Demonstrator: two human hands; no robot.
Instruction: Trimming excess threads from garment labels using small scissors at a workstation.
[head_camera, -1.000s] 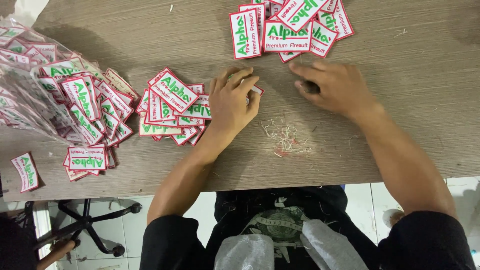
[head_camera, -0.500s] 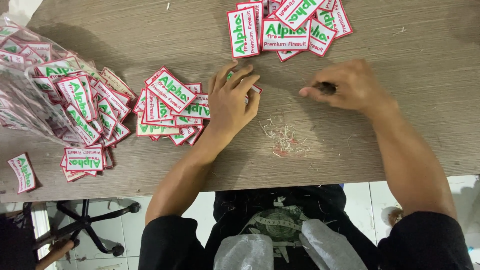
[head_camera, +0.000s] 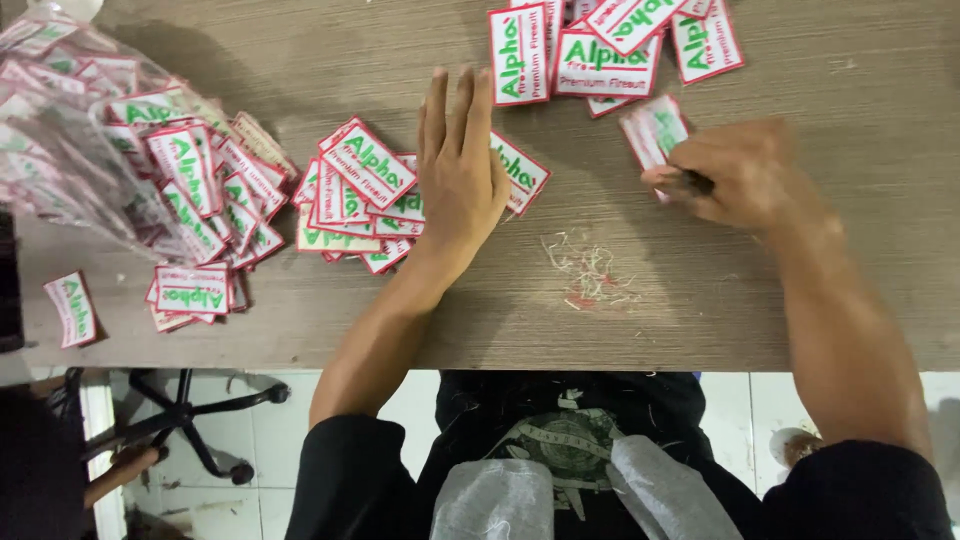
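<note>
Wood-grain counter (head_camera: 820, 250), brown, seen from above; white tiled floor and the foot of a swivel chair (head_camera: 185, 415) below its near edge.

Item 1: left hand (head_camera: 460, 170), flat and wide, fingers straight and close together, palm down on the counter. It rests on the right edge of the middle pile of patches (head_camera: 360, 195) and covers part of one patch (head_camera: 520, 172) that sticks out beside the thumb.

Item 2: right hand (head_camera: 745, 180), closed narrow around a small dark tool (head_camera: 697, 182); its kind cannot be told. The fingertips also pinch a single blurred patch (head_camera: 655, 130), which lies just below the far pile.

Item 3: far pile of patches (head_camera: 610, 50), white rectangles with red border and green lettering, laid loosely at the counter's far edge.

Item 4: clear plastic bag (head_camera: 90, 150) at left, spilling more patches of the same kind; a few lie loose near the near-left edge (head_camera: 190, 290), one apart (head_camera: 72, 308).

Item 5: heap of cut thread scraps (head_camera: 590, 275), pale and red, between the two arms.

Progress, as judged: the far pile looks like finished pieces, and the scraps suggest trimming done; the larger share, in the middle pile and bag, appears left.

Orientation: the held patch is tilted, its long axis running from near-left to far-right, upper end toward the far pile.
</note>
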